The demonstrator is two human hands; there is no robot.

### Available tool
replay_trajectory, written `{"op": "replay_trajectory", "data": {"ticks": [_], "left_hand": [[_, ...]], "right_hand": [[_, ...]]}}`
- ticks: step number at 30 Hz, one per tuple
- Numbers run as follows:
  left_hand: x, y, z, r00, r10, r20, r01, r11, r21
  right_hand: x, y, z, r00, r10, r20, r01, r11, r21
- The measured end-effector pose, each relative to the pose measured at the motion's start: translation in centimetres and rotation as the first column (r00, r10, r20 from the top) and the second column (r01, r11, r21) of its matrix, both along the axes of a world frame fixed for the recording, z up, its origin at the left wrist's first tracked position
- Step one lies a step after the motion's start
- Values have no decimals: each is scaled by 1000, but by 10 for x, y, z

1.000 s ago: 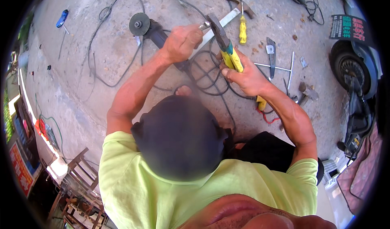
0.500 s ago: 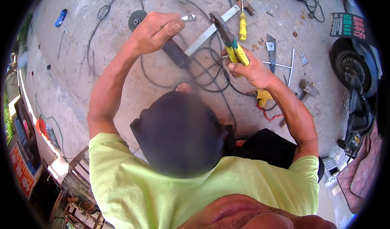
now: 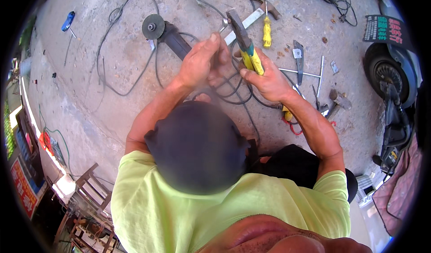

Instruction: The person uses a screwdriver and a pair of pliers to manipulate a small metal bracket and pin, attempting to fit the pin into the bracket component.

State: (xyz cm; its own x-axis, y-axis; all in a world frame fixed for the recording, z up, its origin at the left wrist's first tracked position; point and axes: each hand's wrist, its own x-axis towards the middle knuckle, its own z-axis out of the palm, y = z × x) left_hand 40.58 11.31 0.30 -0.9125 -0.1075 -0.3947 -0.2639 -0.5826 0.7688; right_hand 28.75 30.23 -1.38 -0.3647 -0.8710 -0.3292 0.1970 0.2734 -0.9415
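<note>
My right hand (image 3: 268,78) is wrapped round the yellow-and-green handles of a pair of pliers (image 3: 252,60). The dark jaws point away from me. Close beside them my left hand (image 3: 200,64) is closed, fingers raised toward the jaws, with a small shiny metal piece (image 3: 224,25) at its fingertips. Whether the jaws touch that piece I cannot tell. Beneath the hands a pale flat bar (image 3: 247,25) lies on the floor, partly covered by the pliers. An angle grinder (image 3: 174,39) with a dark disc lies left of the bar, its rear end hidden by my left hand.
A claw hammer (image 3: 270,7) and a yellow screwdriver (image 3: 267,32) lie beyond the pliers. Right of my hand are a metal T-bar (image 3: 320,75) and a block-headed hammer (image 3: 341,99). Looped black cables (image 3: 233,89) cross the concrete. A wheel (image 3: 387,71) stands far right.
My left hand has come right and nearer, bringing the metal piece beside the pliers' jaws and uncovering the grinder. My right hand has shifted slightly left with the pliers.
</note>
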Motion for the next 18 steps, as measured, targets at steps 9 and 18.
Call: {"op": "replay_trajectory", "data": {"ticks": [9,18], "left_hand": [[-9,22,7,998,60,33,-68,903,424],[-14,29,5,997,83,-4,-72,890,451]], "right_hand": [[0,-5,-13,893,-100,-439,132,990,44],[-4,-8,-13,887,-119,-446,149,988,33]]}}
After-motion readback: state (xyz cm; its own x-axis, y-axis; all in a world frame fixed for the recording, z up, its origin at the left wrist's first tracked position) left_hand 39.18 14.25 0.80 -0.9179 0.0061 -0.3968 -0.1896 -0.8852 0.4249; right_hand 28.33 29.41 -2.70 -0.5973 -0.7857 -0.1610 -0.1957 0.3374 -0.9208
